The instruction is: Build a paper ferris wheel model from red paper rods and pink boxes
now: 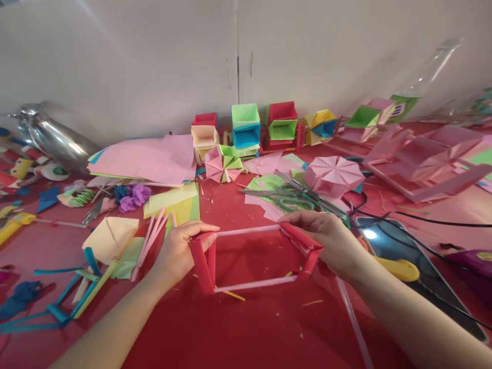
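Between my two hands is a rectangular paper frame [203, 266], its short ends made of folded red paper and joined by two thin pale pink paper rods. My left hand [180, 251] grips the red left end, thumb and fingers closed around it. At the far right corner, my right hand [326, 241] holds the other red end in its closed fingers. The frame is held just above or on the red tabletop [238, 333]; I cannot tell which. A thin yellow paper strip [232, 295] lies by its near rod.
Scissors [295, 197] and a pink pleated paper piece [334, 174] lie beyond my hands. Coloured paper boxes [246, 136] stand along the wall. A phone [415, 266] with black cables and a yellow-handled tool [400, 267] is at right. Paper sheets [149, 159] lie left.
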Tool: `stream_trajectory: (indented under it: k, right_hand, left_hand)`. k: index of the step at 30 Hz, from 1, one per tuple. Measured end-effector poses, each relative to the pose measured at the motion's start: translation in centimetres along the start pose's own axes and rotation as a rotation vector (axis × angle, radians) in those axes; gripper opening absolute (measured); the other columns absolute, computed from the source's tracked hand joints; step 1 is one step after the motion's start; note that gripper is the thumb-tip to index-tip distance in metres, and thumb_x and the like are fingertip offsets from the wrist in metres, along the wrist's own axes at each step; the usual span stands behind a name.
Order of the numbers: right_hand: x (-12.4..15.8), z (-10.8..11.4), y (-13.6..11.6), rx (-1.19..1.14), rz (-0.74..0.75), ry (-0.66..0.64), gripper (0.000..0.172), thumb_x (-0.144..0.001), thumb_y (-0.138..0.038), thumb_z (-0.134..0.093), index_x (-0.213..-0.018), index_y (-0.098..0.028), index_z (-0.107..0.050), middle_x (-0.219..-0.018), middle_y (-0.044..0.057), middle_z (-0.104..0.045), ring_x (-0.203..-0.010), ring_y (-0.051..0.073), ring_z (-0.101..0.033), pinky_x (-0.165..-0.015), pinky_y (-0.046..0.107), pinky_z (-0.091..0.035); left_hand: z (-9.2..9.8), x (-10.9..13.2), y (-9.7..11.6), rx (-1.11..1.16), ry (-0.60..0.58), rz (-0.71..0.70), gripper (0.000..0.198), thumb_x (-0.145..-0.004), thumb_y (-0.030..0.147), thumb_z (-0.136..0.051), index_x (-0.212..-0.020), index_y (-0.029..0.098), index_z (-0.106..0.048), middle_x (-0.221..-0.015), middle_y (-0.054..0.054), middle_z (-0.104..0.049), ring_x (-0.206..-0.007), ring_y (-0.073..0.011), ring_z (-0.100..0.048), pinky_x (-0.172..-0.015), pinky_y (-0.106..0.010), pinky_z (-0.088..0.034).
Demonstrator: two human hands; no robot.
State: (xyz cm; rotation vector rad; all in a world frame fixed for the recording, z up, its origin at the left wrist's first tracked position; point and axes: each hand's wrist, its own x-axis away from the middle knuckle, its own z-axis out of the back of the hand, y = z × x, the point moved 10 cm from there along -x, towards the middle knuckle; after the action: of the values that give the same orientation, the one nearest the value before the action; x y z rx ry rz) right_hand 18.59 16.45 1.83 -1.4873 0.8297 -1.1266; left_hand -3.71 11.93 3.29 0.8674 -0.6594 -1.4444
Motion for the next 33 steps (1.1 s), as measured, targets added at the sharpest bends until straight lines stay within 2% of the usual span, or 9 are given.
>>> stream_trajectory:
  k: [2,5,8,11,16,19,21,24,33]
  right_hand:
    - [0.0,0.1,-0.1,-0.004,0.009,0.020,0.022,-0.056,-0.037,-0.077,-0.067,-0.020,-0.067,-0.064,0.000,-0.067,-0.054,0.012,-0.059,-0.051,0.022,-0.047]
    - [-0.1,0.3,-0.1,-0.015,0.025,0.028,0.021,-0.058,-0.036,-0.076,-0.065,-0.019,-0.067,-0.061,-0.001,-0.066,-0.051,0.010,-0.057,-0.049,0.020,-0.046]
    - [-0.2,0.3,0.5,-0.037,0.020,0.016,0.021,-0.060,-0.036,-0.075,-0.068,-0.019,-0.066,-0.062,-0.001,-0.066,-0.052,0.010,-0.057,-0.049,0.019,-0.045]
    - [-0.2,-0.1,0.8,-0.054,0.010,-0.040,0.021,-0.063,-0.038,-0.074,-0.072,-0.019,-0.067,-0.066,0.001,-0.067,-0.054,0.010,-0.059,-0.050,0.020,-0.046]
    - [-0.1,-0.4,0.8,-0.066,-0.027,-0.082,0.023,-0.064,-0.037,-0.074,-0.077,-0.019,-0.069,-0.076,0.004,-0.070,-0.061,0.013,-0.062,-0.057,0.023,-0.049]
    - [-0.1,-0.1,1.1,-0.073,-0.052,-0.082,0.026,-0.063,-0.035,-0.076,-0.084,-0.021,-0.070,-0.085,0.004,-0.071,-0.065,0.014,-0.064,-0.060,0.025,-0.050]
    - [-0.1,0.0,1.3,-0.062,-0.063,-0.082,0.026,-0.063,-0.034,-0.075,-0.085,-0.021,-0.071,-0.085,0.004,-0.071,-0.064,0.014,-0.064,-0.060,0.025,-0.050]
    - [-0.1,0.1,1.4,-0.047,-0.065,-0.080,0.021,-0.063,-0.035,-0.075,-0.077,-0.020,-0.071,-0.073,0.003,-0.070,-0.059,0.012,-0.062,-0.056,0.023,-0.048]
    - [-0.4,0.2,0.9,-0.112,-0.026,0.015,0.021,-0.051,-0.031,-0.081,-0.065,-0.019,-0.070,-0.061,0.000,-0.067,-0.052,0.011,-0.058,-0.052,0.022,-0.045]
  left_hand:
    - [-0.3,0.2,-1.2,0.063,-0.011,0.140,0.017,-0.076,0.030,-0.060,-0.086,0.020,-0.069,-0.084,-0.003,-0.069,-0.078,-0.0182,-0.063,-0.065,-0.025,-0.048]
    - [-1.5,0.7,-3.1,0.292,-0.079,0.338,0.022,-0.075,0.035,-0.063,-0.090,0.019,-0.068,-0.079,-0.004,-0.071,-0.074,-0.0182,-0.065,-0.060,-0.024,-0.049]
    - [-2.4,1.1,-4.1,0.525,-0.120,0.446,0.025,-0.072,0.034,-0.068,-0.090,0.017,-0.068,-0.082,-0.006,-0.072,-0.075,-0.0178,-0.067,-0.064,-0.024,-0.052]
    - [-2.5,1.3,-4.6,0.590,-0.120,0.511,0.029,-0.070,0.032,-0.071,-0.093,0.015,-0.068,-0.086,-0.009,-0.072,-0.074,-0.0176,-0.068,-0.060,-0.022,-0.052]
    - [-2.3,1.3,-4.9,0.596,-0.103,0.531,0.032,-0.069,0.032,-0.072,-0.096,0.015,-0.068,-0.087,-0.009,-0.073,-0.073,-0.0179,-0.068,-0.045,-0.016,-0.045]
    - [-2.3,1.3,-5.0,0.604,-0.088,0.523,0.031,-0.069,0.032,-0.072,-0.094,0.015,-0.068,-0.084,-0.009,-0.073,-0.072,-0.0176,-0.068,-0.043,-0.015,-0.044]
    - [-2.4,1.3,-4.8,0.616,-0.089,0.514,0.028,-0.070,0.031,-0.071,-0.093,0.015,-0.069,-0.082,-0.009,-0.073,-0.071,-0.0173,-0.069,-0.046,-0.016,-0.046]
    - [-2.6,1.2,-4.3,0.639,-0.091,0.497,0.026,-0.070,0.029,-0.071,-0.092,0.015,-0.069,-0.080,-0.008,-0.073,-0.072,-0.0171,-0.069,-0.051,-0.017,-0.049]
    - [-2.6,1.1,-4.0,0.675,-0.028,0.455,0.021,-0.070,0.029,-0.071,-0.083,0.013,-0.070,-0.073,-0.007,-0.073,-0.067,-0.0171,-0.069,-0.062,-0.022,-0.054]
